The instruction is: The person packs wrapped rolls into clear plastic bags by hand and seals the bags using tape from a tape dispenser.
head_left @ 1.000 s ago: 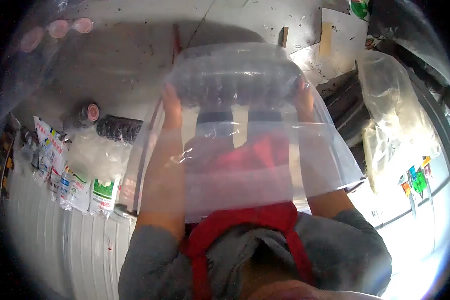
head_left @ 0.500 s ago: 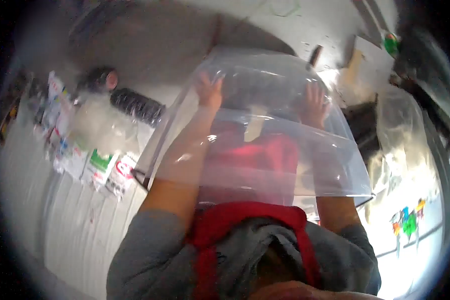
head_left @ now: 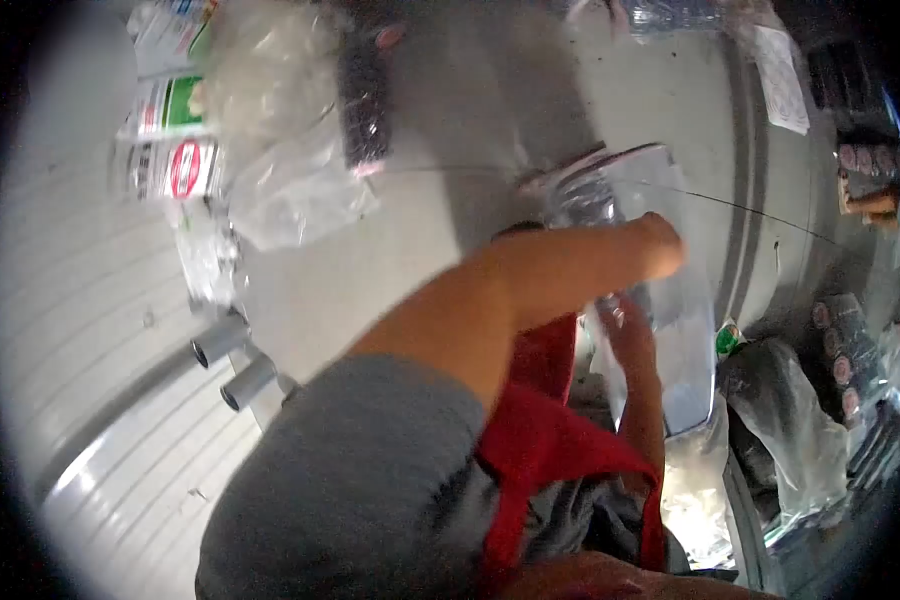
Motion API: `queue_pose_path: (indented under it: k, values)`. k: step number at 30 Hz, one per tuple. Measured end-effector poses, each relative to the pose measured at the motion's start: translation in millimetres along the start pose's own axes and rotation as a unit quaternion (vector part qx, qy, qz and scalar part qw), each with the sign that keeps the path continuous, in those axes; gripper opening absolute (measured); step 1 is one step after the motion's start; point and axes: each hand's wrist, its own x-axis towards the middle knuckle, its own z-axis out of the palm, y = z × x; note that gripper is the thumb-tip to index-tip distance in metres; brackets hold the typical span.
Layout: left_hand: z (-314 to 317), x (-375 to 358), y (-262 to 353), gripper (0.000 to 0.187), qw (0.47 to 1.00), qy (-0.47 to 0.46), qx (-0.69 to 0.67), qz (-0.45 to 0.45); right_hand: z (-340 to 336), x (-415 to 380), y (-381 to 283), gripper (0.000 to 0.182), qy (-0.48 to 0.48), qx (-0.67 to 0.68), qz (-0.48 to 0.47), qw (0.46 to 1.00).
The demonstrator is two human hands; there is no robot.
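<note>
My left hand (head_left: 660,247) reaches across to the right and lies over a clear plastic sheet (head_left: 685,345) with dark edges. Its fingers look curled in against the plastic, though blur hides the exact grip. Lower down, my right hand (head_left: 627,328) is partly behind the same plastic, its fingers loosely extended and touching it. The sheet hangs tilted to the right of my red apron (head_left: 545,425). Its upper end, by a dark strip, reflects light.
Clear plastic bags (head_left: 300,190) and a dark wrapped roll (head_left: 365,100) lie at the upper left. Grey tubes (head_left: 250,385) stick out below them. At the right are a plastic-covered dark bundle (head_left: 790,420) and several wrapped rolls (head_left: 840,350).
My view has turned, and the plastic sheet now stands at the right instead of in front of me. My left hand has swung across from under the plastic and curled.
</note>
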Motion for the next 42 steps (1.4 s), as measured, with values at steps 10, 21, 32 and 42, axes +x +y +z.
queue_pose_path:
  k: [10,21,32,42]
  values:
    - [222,-336,-156,0.05,0.866,0.084,-0.254,-0.421,92,-69,-205,0.01,0.014,0.042,-0.265,0.963]
    - [376,-538,-253,0.048,0.771,0.067,-0.387,-0.501,529,418,-335,0.076,-0.055,0.123,-0.042,0.99]
    - [403,-576,-341,0.043,0.405,0.234,-0.713,-0.523,481,324,-432,0.02,-0.116,-0.174,-0.211,0.955]
    - [297,-411,-346,0.077,0.034,0.218,-0.971,0.098,166,12,-317,0.005,-0.423,-0.215,-0.262,0.84]
